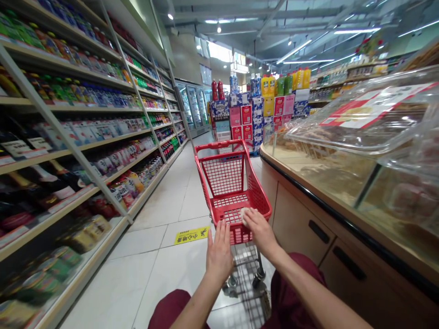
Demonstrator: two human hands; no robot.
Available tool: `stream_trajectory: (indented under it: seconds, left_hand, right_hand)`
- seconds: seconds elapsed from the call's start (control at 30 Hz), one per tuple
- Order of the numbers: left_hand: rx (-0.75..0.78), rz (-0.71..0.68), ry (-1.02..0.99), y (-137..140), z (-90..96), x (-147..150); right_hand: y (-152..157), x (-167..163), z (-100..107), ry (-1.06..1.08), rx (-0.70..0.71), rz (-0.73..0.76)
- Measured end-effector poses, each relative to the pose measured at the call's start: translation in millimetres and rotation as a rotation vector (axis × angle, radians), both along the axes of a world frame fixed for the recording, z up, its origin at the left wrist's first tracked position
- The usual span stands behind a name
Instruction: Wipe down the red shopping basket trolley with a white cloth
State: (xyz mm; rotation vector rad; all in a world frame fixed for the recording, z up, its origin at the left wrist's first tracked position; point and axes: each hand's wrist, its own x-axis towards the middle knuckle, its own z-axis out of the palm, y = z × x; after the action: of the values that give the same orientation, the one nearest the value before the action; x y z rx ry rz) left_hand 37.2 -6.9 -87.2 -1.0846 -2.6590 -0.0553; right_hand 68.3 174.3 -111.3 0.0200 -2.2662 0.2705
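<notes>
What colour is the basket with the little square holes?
The grid-walled plastic basket is bright red; it shows best in the head view.

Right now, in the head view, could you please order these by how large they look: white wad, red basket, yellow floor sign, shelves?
Largest to smallest:
1. Shelves
2. Red basket
3. Yellow floor sign
4. White wad, partly hidden by the right hand; only its visible part is ranked.

White wad [243, 215]: partly hidden by the right hand [254, 223].
Green tins [67, 257]: too blurred for us to read.
</notes>
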Motion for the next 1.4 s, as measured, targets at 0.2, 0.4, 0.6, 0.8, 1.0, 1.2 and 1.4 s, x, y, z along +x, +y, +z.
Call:
stream_trajectory:
  seconds: [0.2,0.4,0.6,0.8,1.0,1.2,1.4]
  left_hand:
    - [0.010,0.008,0.037,4.3,-3.9,1.9]
    - [0.012,-0.029,-0.014,1.8,3.4,4.0]
    - [-0.006,-0.039,-0.011,4.9,2.2,6.0]
    - [0.012,0.007,-0.037,-1.8,8.7,-5.6]
    - [-0.056,-0.012,-0.044,-3.8,17.3,-19.6]
    - [-0.082,0.006,-0.026,-4.3,13.0,-17.9]
    - [-0.048,-0.024,0.018,-4.2,16.9,-14.3]
  right_hand:
    - [2.4,1.6,-1.8,0.031,-0.065,-0.087]
    - [-0.8,1.1,2.9,-0.003,-0.013,-0.021]
    - [-7.2,3.1,-2.4,0.022,-0.061,-0.017]
    - [9.0,4.8,1.1,0.029,-0.090,-0.069]
    - [-16.8,-2.5,-2.8,0.005,-0.039,0.047]
    - [7.7,0.2,1.7,0.012,-0.112,-0.108]
    - [-26.3,0.6,5.8,-0.026,-0.055,0.079]
